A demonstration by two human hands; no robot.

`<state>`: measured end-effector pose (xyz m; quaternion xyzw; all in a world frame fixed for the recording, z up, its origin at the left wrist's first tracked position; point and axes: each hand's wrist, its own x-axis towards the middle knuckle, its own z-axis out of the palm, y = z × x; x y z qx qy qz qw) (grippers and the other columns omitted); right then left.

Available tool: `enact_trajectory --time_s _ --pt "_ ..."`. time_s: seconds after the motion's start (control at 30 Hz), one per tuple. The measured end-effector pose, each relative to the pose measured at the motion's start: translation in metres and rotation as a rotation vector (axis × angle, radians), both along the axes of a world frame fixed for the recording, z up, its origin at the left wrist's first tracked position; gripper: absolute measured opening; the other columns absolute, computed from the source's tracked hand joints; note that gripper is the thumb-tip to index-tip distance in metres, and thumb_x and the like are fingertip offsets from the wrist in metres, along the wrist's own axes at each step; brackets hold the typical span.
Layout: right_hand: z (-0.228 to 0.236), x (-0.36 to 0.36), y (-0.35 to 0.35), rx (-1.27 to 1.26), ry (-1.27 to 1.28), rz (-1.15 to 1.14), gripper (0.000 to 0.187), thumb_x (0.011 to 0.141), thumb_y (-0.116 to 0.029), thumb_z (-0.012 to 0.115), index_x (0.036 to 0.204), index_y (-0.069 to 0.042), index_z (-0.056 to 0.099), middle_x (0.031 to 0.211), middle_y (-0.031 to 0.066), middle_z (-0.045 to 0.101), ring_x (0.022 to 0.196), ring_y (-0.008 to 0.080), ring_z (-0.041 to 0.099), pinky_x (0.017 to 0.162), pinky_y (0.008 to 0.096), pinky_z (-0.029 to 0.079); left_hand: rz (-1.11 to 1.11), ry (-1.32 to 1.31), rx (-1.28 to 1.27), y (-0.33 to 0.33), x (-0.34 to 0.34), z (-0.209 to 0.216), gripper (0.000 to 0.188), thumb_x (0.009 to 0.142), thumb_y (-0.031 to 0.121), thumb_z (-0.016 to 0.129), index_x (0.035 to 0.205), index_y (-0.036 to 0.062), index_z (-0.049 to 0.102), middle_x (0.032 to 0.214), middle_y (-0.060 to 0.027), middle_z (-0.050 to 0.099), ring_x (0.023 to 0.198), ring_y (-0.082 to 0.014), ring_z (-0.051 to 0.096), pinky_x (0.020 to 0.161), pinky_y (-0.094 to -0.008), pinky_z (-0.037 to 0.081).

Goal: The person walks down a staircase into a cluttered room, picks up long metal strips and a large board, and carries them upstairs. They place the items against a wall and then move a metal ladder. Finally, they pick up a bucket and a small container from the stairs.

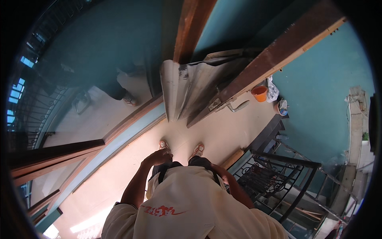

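Note:
My left hand [158, 157] is beside my left thigh, above the shoe [163, 145]. Its fingers look curled together, and I see nothing in them. At my right hip rests my right hand [219, 170], close to the dark trousers and the edge of my cream shirt [183, 199]. The fingers of that hand are mostly hidden. Ahead of my feet, a brown wooden door [262, 65] with a metal lever handle [238, 106] stands ajar. Grey corrugated sheets [185, 89] lean behind it. Neither hand touches the door or the sheets.
An orange bucket [259, 94] and a paint-stained bucket [281, 107] stand by the teal wall [318, 107]. To the right, a black metal railing [286, 158] borders a drop. Wood-framed glass [75, 103] lines the left side. Pale tiles [131, 159] cover the floor.

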<state>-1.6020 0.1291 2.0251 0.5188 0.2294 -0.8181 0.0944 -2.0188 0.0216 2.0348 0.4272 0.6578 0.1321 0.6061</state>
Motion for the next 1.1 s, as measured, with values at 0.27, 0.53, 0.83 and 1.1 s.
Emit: enact_trajectory --time_s 0.27,0.53,0.83,1.1 --pt "-0.089 0.124 -0.002 0.783 -0.157 0.670 0.054 0.103 -0.046 0.051 0.142 -0.010 0.063 0.148 0.0139 0.060 0.138 0.0335 0.054 0.118 0.0395 0.040 -0.469 -0.131 -0.064 0.046 0.117 -0.024 0.048 0.105 0.039 0.054 0.133 0.0017 0.066 0.135 -0.0202 0.065 0.128 -0.0324 0.061 0.111 -0.0406 0.045" --pt "-0.001 0.243 0.051 0.968 -0.349 0.497 0.040 0.090 -0.038 0.072 0.113 -0.006 0.077 0.106 0.0167 0.077 0.099 0.0352 0.073 0.092 0.0448 0.056 -0.555 0.110 -0.064 0.173 0.228 -0.077 0.065 0.104 0.049 0.054 0.146 -0.0005 0.055 0.148 -0.0237 0.057 0.137 -0.0358 0.055 0.116 -0.0429 0.042" --pt "0.056 0.353 0.165 1.009 -0.775 -0.346 0.016 0.084 -0.016 0.075 0.097 -0.005 0.074 0.084 0.0167 0.074 0.089 0.0332 0.073 0.080 0.0417 0.057 -0.818 0.097 0.056 0.365 0.383 -0.037 0.075 0.102 0.056 0.056 0.154 0.0024 0.047 0.165 -0.0266 0.034 0.152 -0.0369 0.036 0.124 -0.0427 0.030" --pt "-0.038 0.463 0.251 1.099 -0.905 -0.165 0.049 0.081 -0.015 0.078 0.128 -0.008 0.067 0.127 0.0220 0.068 0.116 0.0410 0.066 0.101 0.0497 0.053 -0.978 0.006 -0.053 0.569 0.503 -0.050 0.077 0.103 0.055 0.055 0.156 0.0002 0.044 0.164 -0.0243 0.037 0.152 -0.0359 0.037 0.125 -0.0423 0.030"
